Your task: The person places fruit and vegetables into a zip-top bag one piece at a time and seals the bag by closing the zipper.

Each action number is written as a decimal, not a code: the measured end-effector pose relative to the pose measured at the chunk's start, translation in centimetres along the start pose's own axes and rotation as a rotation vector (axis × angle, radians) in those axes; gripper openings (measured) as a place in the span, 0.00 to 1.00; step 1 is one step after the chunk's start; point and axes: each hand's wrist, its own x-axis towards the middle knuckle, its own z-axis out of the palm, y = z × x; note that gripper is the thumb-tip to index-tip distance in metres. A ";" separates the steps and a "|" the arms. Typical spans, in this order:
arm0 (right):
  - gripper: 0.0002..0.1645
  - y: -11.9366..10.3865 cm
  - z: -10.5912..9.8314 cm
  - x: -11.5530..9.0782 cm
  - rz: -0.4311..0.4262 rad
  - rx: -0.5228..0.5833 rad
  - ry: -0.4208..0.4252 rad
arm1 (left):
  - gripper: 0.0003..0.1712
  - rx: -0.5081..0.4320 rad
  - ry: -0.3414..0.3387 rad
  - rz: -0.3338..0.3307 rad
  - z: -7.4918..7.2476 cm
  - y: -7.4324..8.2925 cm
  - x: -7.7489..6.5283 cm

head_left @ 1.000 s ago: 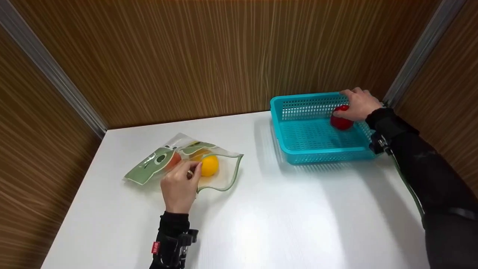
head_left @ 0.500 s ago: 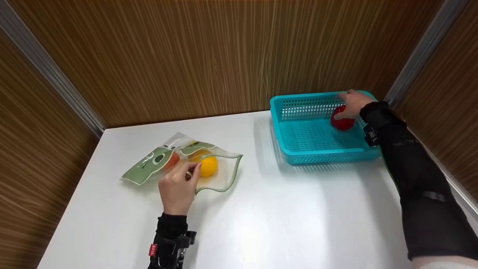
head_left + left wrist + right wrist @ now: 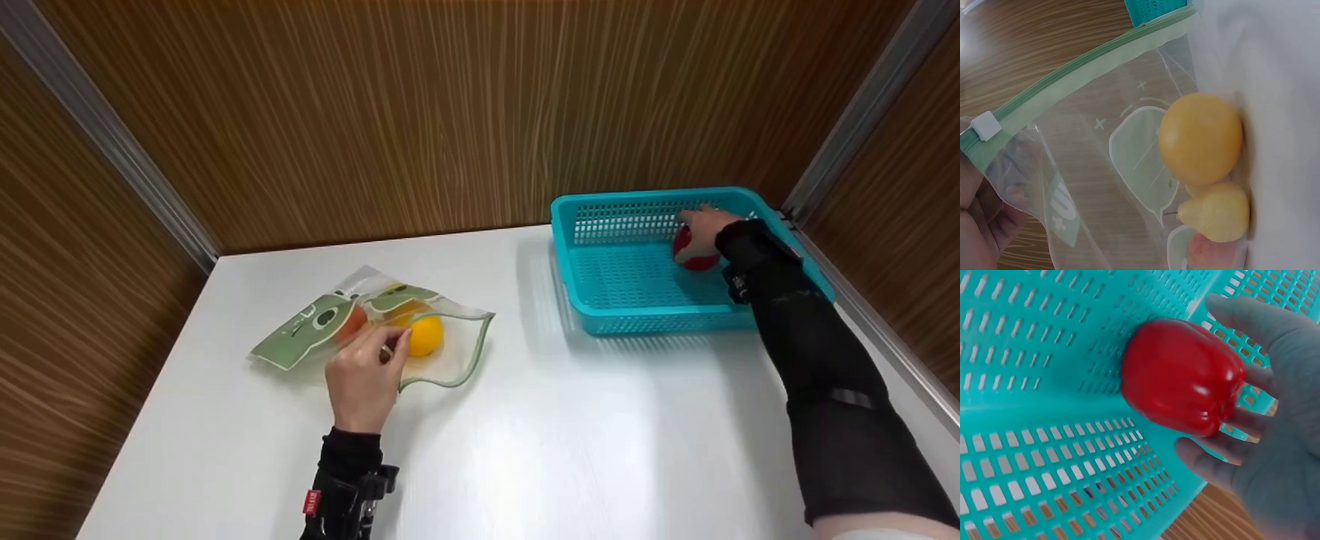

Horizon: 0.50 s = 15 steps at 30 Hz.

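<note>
My left hand pinches the corner of a clear zip bag with green prints, close to its white slider. Through the plastic show an orange, a yellow pear and a reddish fruit, all low in the bag. Over on the right, my right hand reaches into a turquoise basket at a red bell pepper. In the right wrist view its fingers spread past the pepper's lobed end, and the thumb stands apart from the pepper.
The bag and basket stand on a white table. Wood-grain panels rise behind and on both sides. The basket's perforated walls surround the right hand's fingers, and its back rim is near the rear panel.
My right hand has moved lower into the basket, from over the pepper to around it, and the pepper has shifted slightly. The left hand keeps its pinch on the bag.
</note>
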 end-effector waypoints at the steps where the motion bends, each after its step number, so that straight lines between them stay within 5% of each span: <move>1: 0.55 -0.1 0.0 0.0 0.006 0.005 -0.008 | 0.06 -0.002 0.001 0.003 0.0 0.0 0.1; 15: 0.54 -0.2 0.8 0.7 0.032 -0.020 -0.061 | 0.05 -0.009 -0.007 0.003 0.0 0.0 0.1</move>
